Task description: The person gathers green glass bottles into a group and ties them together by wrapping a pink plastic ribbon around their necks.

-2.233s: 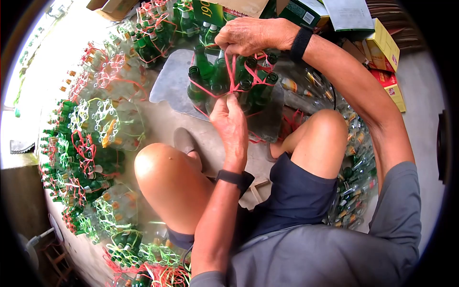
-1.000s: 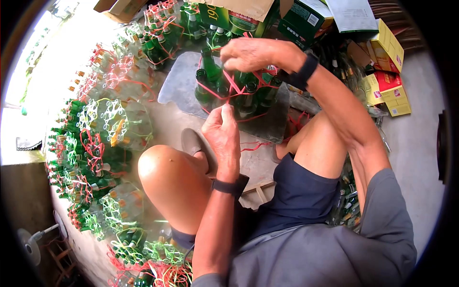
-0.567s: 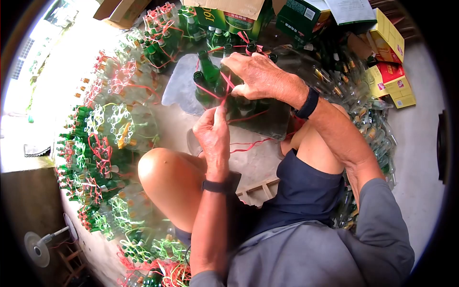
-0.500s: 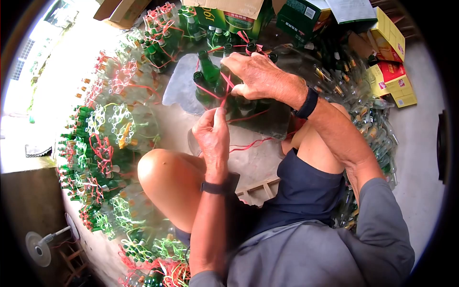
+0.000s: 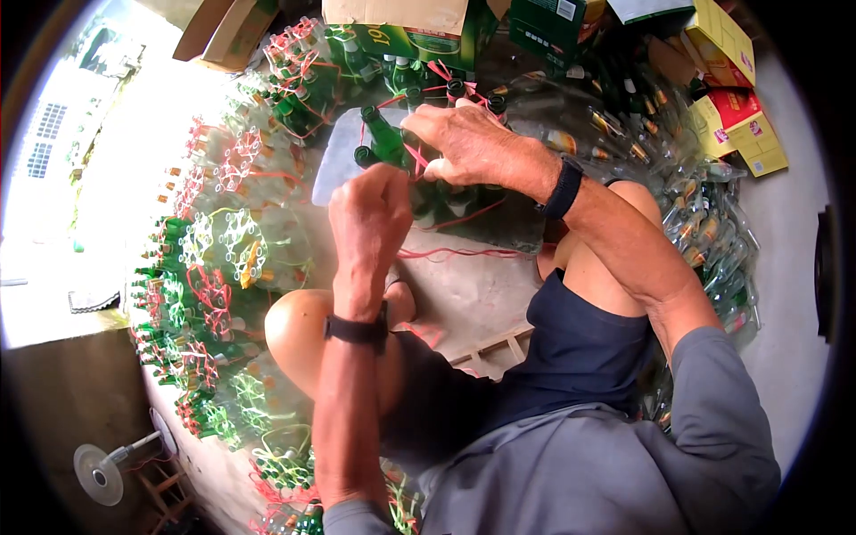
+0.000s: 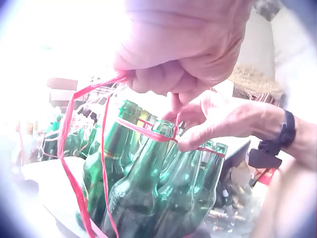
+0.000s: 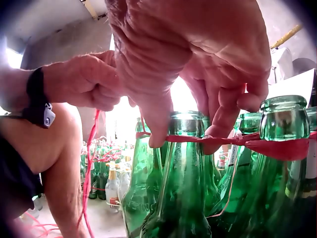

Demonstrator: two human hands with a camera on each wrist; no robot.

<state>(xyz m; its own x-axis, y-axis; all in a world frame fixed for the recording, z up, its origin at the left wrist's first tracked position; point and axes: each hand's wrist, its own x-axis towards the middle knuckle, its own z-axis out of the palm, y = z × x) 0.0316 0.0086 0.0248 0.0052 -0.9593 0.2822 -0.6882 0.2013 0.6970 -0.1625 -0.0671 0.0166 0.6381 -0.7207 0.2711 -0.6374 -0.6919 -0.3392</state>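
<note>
Green glass bottles (image 6: 133, 193) stand bunched upright on a grey board (image 5: 332, 169), with red plastic string (image 7: 225, 141) running round their necks. My left hand (image 5: 367, 218) is a fist gripping the string's loose end, held up beside the bunch; in the left wrist view two strands hang from it. My right hand (image 5: 486, 147) reaches over the bunch. In the right wrist view its thumb and fingers come down on either side of one bottle neck (image 7: 187, 124), their tips on the string there. The far bottles are partly hidden under this hand.
Many tied bundles of bottles (image 5: 236, 241) line the left side. Loose clear bottles (image 5: 713, 241) lie piled at the right. Cardboard boxes (image 5: 401, 31) stand at the back, yellow cartons (image 5: 753, 138) at the right. A fan (image 5: 98, 474) is at lower left. String (image 5: 464, 253) trails on the floor.
My right hand has come down from above the bunch onto the near bottle necks. My left hand, pinching string in front of the bunch earlier, has turned into a fist and moved left.
</note>
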